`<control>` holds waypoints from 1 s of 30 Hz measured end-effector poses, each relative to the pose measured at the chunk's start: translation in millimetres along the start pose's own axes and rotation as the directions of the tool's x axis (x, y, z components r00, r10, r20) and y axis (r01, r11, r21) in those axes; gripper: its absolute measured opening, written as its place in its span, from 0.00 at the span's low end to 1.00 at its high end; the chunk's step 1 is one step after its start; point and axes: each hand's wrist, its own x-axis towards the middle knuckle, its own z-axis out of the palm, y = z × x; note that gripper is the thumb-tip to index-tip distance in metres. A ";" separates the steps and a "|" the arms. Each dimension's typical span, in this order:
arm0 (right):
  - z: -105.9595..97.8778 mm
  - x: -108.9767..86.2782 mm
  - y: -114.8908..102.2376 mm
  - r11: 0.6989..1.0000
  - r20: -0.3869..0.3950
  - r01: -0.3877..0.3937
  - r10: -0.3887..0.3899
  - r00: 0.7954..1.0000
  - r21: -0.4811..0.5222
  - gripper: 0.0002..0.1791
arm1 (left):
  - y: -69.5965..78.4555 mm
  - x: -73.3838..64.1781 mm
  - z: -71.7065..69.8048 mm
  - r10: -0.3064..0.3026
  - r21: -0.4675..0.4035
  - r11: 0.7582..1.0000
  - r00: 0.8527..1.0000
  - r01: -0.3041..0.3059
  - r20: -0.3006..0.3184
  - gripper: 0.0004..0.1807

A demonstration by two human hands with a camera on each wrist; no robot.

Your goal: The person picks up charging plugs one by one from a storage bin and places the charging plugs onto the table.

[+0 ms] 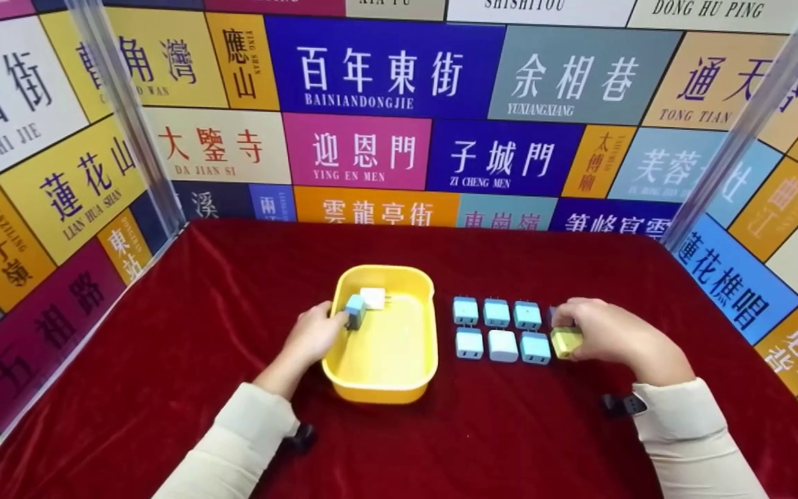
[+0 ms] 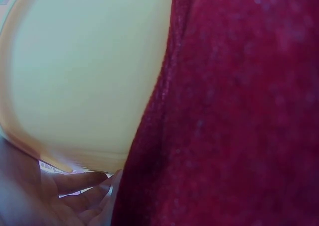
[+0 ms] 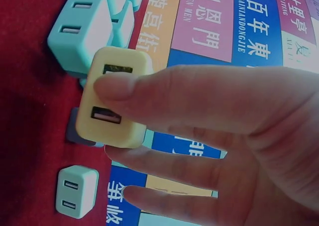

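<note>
My left hand (image 1: pixel 316 334) grips the left rim of a yellow plastic tray (image 1: pixel 379 394), its thumb over the edge and its fingers against the outer wall. Inside, right by the thumb, is a grey-blue plug charger (image 1: pixel 355 312); a white plug charger (image 1: pixel 373 298) with prongs lies beside it. My right hand (image 1: pixel 603 333) pinches a yellow charger (image 3: pixel 115 129) with two USB slots, the thumb across its slotted face. This yellow charger is at the right end of the near row of chargers. Behind it a dark blue charger (image 3: pixel 79 129) shows only in part.
Left of the right hand, light-blue chargers (image 1: pixel 496 313) and a white one (image 1: pixel 502 345) stand in two rows. A pale charger (image 3: pixel 77 191) sits farther along in the right wrist view. Dark red cloth (image 1: pixel 496 430) covers the table, with a printed sign wall (image 1: pixel 385 62) behind.
</note>
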 end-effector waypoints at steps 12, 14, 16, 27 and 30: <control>7.2 0.4 12.2 0.999 0.045 -0.045 0.044 0.998 0.026 0.18 | -0.2 0.3 0.5 0.007 0.000 1.000 1.000 -0.007 -0.005 0.25; 8.8 0.8 13.5 0.998 0.051 -0.050 0.048 0.998 0.028 0.18 | -0.4 0.3 0.4 0.009 0.002 1.000 1.000 -0.009 -0.004 0.25; 10.4 1.3 14.3 0.998 0.057 -0.048 0.046 0.997 0.031 0.18 | -0.6 0.1 0.4 0.010 0.004 1.000 1.000 -0.010 -0.007 0.24; 17.8 4.3 16.7 0.998 0.080 -0.045 0.041 0.996 0.047 0.16 | 0.8 -1.8 0.0 0.022 0.014 1.000 1.000 -0.022 -0.017 0.24; 18.5 4.6 16.7 0.998 0.081 -0.047 0.043 0.996 0.045 0.16 | 0.6 -1.5 -0.5 0.017 0.011 1.000 1.000 -0.017 -0.013 0.25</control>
